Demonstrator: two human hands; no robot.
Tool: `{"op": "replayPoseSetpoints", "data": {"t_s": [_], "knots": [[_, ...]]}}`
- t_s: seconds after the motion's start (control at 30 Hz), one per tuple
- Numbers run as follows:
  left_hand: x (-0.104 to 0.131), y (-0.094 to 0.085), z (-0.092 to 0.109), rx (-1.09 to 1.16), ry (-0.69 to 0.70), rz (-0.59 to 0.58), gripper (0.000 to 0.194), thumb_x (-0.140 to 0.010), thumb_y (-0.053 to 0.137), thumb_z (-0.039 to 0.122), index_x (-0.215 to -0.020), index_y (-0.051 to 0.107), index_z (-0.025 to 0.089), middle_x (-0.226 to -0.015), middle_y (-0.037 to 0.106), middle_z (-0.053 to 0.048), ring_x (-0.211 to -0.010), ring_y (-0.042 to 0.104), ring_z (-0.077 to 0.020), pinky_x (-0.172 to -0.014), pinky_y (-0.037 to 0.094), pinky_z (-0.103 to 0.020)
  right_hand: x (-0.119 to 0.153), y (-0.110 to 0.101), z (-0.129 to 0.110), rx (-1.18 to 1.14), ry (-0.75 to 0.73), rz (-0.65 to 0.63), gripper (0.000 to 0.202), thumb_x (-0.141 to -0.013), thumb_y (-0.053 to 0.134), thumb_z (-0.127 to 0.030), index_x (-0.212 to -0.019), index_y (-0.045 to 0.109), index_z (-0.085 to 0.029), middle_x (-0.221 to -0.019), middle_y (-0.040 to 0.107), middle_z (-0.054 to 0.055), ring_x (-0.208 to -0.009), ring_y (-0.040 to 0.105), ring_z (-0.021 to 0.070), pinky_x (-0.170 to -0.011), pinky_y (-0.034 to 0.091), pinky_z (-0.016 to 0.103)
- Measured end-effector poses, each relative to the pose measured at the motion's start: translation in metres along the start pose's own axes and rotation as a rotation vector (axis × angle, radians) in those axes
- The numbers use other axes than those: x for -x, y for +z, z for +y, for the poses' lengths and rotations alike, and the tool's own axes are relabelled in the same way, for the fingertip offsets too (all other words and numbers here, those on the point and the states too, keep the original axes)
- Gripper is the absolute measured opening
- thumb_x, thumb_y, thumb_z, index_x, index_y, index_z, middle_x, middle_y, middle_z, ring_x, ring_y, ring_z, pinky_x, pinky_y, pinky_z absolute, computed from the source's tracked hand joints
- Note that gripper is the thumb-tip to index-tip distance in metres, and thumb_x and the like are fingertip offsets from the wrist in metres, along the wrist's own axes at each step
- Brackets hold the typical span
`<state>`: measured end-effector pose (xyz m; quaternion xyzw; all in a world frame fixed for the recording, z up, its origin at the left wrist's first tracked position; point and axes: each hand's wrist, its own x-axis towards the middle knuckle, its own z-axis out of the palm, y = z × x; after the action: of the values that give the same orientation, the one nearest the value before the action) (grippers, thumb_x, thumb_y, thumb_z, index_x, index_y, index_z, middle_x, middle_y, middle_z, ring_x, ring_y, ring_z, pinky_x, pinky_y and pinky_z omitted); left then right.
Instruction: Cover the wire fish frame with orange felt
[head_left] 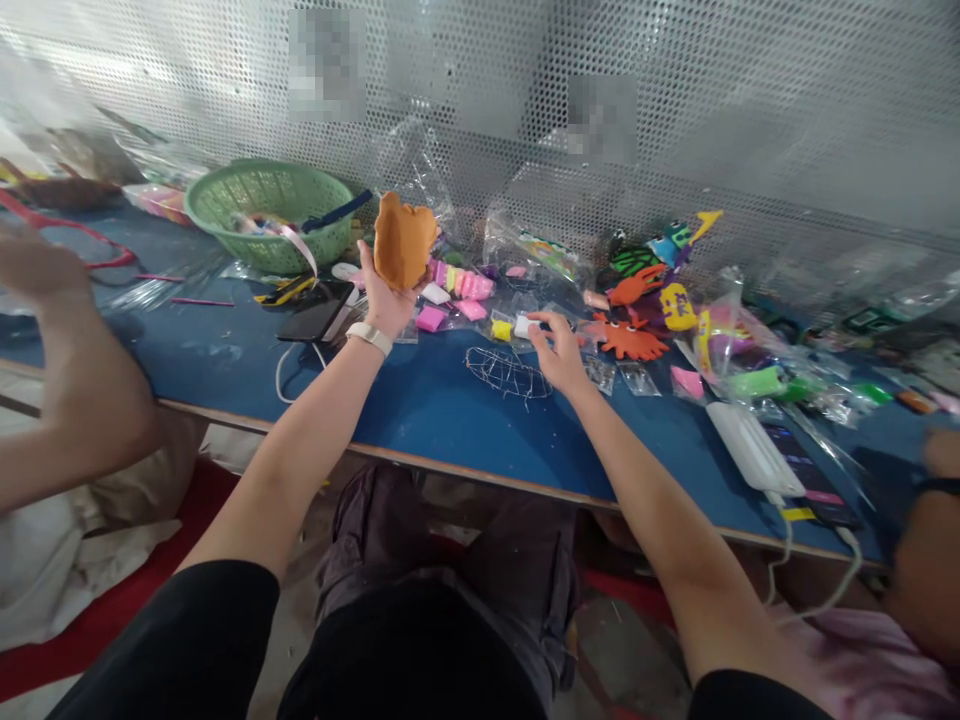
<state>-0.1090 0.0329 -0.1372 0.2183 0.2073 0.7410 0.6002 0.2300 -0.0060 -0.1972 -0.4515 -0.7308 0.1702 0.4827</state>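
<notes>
My left hand [386, 303] holds up a flattened piece of orange modelling clay [405, 240] with a wavy edge, above the back of the table. The hand's fingers are mostly hidden behind the clay. My right hand [559, 352] is bent with thumb and forefinger apart, close to a small white clay packet [523, 327]; I see nothing held in it. Just left of that hand, an oval wire frame [506, 372] lies on the blue table [480, 440]. Pink packets [430, 319] and a yellow packet [501, 329] are behind the frame.
A green basket [262, 260] and a dark phone [316, 312] stand left. On the right are an orange crab figure [631, 338], a white power bank [754, 450] and a cabled phone [806, 470]. Other people's arms [71, 370] are at both sides. Perforated metal [480, 90] rises behind.
</notes>
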Motion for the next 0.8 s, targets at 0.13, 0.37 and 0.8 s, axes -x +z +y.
{"op": "replayPoseSetpoints", "data": {"t_s": [0.13,0.37,0.8], "knots": [[0.0,0.0,-0.001,0.059,-0.01,-0.022,0.084,-0.116,0.035,0.089,-0.151,0.075,0.023,-0.151,0.078,-0.015,-0.146,0.074,-0.0377,-0.102,0.07,-0.043,-0.001,-0.001,0.003,0.009,0.004,-0.003,0.085,-0.1,0.054,-0.108,-0.126,0.079,-0.031,-0.135,0.078,0.015,-0.139,0.074,0.0413,-0.121,0.062,0.07],[0.003,0.004,0.001,0.106,-0.02,-0.019,0.081,-0.112,0.045,0.088,-0.158,0.074,0.027,-0.136,0.084,-0.018,-0.133,0.079,-0.0397,-0.099,0.071,-0.045,0.0,-0.001,0.0,0.027,0.017,-0.037,0.085,-0.102,0.051,-0.107,-0.126,0.079,-0.031,-0.135,0.077,0.015,-0.137,0.074,0.0407,-0.122,0.061,0.069],[0.001,0.0,0.007,0.192,-0.056,-0.01,0.07,-0.12,0.035,0.072,-0.138,0.076,0.018,-0.106,0.083,-0.012,-0.097,0.075,-0.0241,-0.097,0.065,-0.043,0.0,-0.001,-0.003,-0.012,0.043,-0.041,0.087,-0.096,0.054,-0.112,-0.121,0.08,-0.032,-0.135,0.078,0.015,-0.137,0.075,0.0415,-0.123,0.061,0.072]]}}
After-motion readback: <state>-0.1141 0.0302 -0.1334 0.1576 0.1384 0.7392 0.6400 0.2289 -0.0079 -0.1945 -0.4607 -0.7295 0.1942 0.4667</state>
